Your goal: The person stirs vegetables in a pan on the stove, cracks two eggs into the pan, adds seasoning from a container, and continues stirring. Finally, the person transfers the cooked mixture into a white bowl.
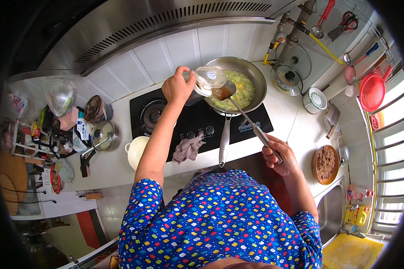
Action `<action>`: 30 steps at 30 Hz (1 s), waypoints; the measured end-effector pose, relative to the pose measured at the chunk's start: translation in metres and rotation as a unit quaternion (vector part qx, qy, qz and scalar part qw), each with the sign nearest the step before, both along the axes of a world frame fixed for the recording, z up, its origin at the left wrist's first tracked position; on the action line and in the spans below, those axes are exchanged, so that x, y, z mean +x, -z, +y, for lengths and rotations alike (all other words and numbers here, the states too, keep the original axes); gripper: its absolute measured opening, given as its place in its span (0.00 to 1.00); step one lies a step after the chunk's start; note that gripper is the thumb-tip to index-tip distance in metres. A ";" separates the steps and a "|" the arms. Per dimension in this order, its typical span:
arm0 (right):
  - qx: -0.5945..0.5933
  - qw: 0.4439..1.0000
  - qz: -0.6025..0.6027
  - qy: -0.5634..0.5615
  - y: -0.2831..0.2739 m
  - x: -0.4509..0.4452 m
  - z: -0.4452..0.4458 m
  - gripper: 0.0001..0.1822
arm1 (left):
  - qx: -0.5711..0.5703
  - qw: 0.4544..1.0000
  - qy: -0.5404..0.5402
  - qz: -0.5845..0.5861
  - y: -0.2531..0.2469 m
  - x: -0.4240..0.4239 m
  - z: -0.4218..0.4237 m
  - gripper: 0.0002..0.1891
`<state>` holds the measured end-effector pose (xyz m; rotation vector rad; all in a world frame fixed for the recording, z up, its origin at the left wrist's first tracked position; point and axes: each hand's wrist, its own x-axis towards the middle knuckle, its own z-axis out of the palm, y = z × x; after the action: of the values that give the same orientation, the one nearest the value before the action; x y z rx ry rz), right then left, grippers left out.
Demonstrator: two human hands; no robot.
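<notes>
My left hand [179, 85] grips a small seasoning container with a clear plastic lid [210, 77] and a white lower part [202, 90]. It is tilted over the left side of a steel frying pan [261, 88]. My right hand [282, 156] is closed around the grey handle of a metal cooking ladle [229, 88]. Brown liquid lies in the ladle's bowl, held just beside the container and above the pan. Chopped pale-green food with yellow bits [244, 88] fills the pan. The pan's long handle [225, 141] points towards me.
The pan sits on a black gas hob [195, 117]; its left burner [153, 114] is bare. A grey cloth [188, 148] hangs over the hob's front edge. A cream pot [136, 153] and a lidded saucepan [104, 134] stand left, a bowl of brown food [325, 164] right, near the sink [331, 205].
</notes>
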<state>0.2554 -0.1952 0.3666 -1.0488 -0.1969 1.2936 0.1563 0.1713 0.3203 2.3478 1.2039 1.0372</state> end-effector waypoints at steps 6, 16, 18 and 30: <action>-0.001 1.000 0.018 0.012 0.005 -0.001 0.000 0.27 | -0.013 1.000 0.002 -0.012 0.001 0.001 0.000 0.14; 0.021 0.998 0.008 0.052 0.031 -0.011 0.022 0.26 | -0.147 0.975 0.020 -0.165 0.025 -0.009 0.024 0.16; -0.008 0.996 -0.043 0.077 0.037 -0.014 0.029 0.26 | -0.220 0.945 0.024 -0.243 0.031 -0.021 0.032 0.16; -0.183 0.880 -0.427 0.104 0.075 -0.008 0.033 0.30 | -0.326 0.785 0.119 -0.513 0.033 -0.105 0.011 0.08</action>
<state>0.2478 -0.1618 0.2916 -1.8779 -0.4996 0.6031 0.0508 0.1824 0.2873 1.0408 0.6190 1.2496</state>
